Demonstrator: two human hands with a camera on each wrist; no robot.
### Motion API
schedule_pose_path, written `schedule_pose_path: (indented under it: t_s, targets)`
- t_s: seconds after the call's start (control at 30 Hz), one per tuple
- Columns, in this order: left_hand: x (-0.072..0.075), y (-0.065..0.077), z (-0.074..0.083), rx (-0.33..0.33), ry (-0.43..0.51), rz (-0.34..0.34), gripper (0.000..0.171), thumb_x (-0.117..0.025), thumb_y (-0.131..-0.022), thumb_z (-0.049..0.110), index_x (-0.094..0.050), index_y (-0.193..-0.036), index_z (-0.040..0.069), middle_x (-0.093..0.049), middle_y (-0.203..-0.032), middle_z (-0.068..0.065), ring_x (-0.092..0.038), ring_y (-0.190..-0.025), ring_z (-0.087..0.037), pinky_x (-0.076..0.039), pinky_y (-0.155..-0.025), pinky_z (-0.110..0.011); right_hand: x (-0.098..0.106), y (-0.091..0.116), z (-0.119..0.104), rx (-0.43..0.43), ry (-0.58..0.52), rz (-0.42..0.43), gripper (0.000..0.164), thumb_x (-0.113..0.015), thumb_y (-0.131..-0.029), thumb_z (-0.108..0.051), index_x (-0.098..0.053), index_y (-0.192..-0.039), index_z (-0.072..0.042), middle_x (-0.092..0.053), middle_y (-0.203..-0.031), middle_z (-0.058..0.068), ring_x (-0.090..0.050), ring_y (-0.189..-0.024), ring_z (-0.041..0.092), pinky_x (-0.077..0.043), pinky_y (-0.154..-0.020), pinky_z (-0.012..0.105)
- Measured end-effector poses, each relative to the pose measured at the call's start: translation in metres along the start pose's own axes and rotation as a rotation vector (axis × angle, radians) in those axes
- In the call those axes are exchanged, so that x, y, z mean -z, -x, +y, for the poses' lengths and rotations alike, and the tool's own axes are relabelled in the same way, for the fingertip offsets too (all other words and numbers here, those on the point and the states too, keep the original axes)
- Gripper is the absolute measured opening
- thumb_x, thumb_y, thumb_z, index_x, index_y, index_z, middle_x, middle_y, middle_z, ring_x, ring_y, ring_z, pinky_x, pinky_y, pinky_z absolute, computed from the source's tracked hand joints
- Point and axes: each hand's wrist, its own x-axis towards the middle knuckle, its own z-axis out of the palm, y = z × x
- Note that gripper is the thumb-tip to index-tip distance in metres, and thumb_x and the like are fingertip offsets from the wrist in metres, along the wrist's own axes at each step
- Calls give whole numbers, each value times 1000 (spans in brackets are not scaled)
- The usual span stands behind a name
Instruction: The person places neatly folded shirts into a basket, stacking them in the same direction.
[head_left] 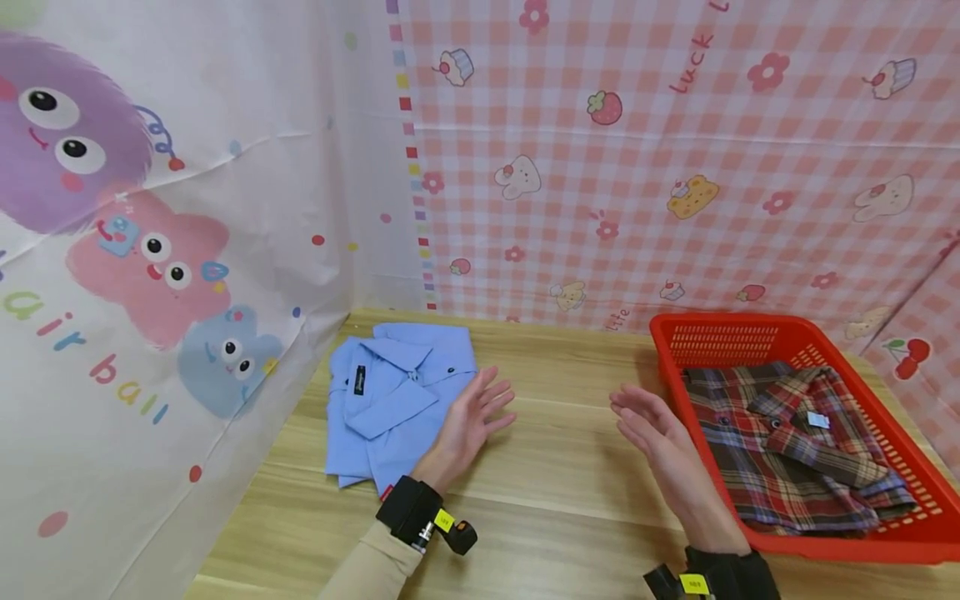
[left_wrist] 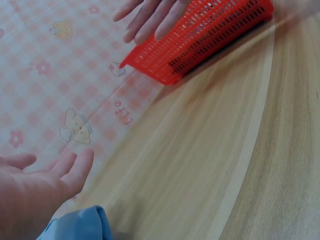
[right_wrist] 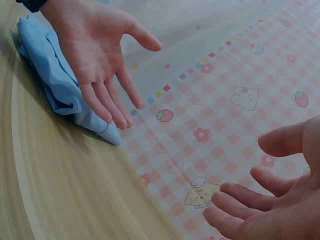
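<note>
A folded light blue shirt (head_left: pixel 405 392) lies on the left of the table, its collar and dark label facing up. My left hand (head_left: pixel 471 421) hovers over the shirt's right edge, palm turned inward and fingers loosely extended, holding nothing. Across from it, my right hand (head_left: pixel 660 442) is held beside the basket's left side, its fingers extended and nothing in its grasp. In the right wrist view both palms face each other, and the blue shirt (right_wrist: pixel 55 75) shows behind the left hand (right_wrist: pixel 100 55). A folded plaid shirt (head_left: pixel 795 450) lies inside the red basket (head_left: pixel 847 546).
The wood-grain table (head_left: pixel 555 492) runs between the shirt and the basket. A pink checked cloth (head_left: pixel 637 167) hangs along the back, and a white cartoon-printed sheet (head_left: pixel 247 108) covers the left side. The basket's raised rim stands close to the right forearm.
</note>
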Motion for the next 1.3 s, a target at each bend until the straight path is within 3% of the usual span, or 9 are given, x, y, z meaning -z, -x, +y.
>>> schedule_pose_path:
  t_s: [0.33, 0.63, 0.87, 1.3]
  targets:
    - [15, 5, 8, -1, 34, 42, 75, -34, -110, 47, -12, -164, 0, -17, -166, -32, -22, -154, -45, -27, -123, -57, -5, -3, 7, 0, -7, -8, 56, -50, -110, -25, -30, -156, 0, -55, -138, -9, -54, -127, 2, -45, -104, 15]
    - [24, 10, 8, 3, 39, 55, 77, -34, -110, 48, -9, -164, 0, -16, -167, -32, -21, -155, -44, -26, -123, -58, -16, -6, 10, -34, 20, -18, 54, -50, -110, -26, -32, -156, -2, -41, -157, 19, -54, -126, 2, -46, -103, 14]
    - [35, 14, 13, -15, 64, 83, 77, -34, -110, 49, -10, -165, 1, -17, -166, -32, -21, -154, -45, -26, -124, -57, -21, -10, 9, -57, 41, -22, 54, -49, -111, -23, -31, -157, -1, -39, -159, 20, -52, -127, 4, -45, -102, 13]
    - [52, 25, 18, -10, 83, 145, 77, -33, -110, 51, -11, -165, 2, -21, -166, -29, -23, -154, -43, -27, -124, -55, -36, -13, 22, -25, 37, -18, 51, -53, -108, -17, -37, -153, 2, -44, -154, 24, -55, -123, 2, -46, -100, 15]
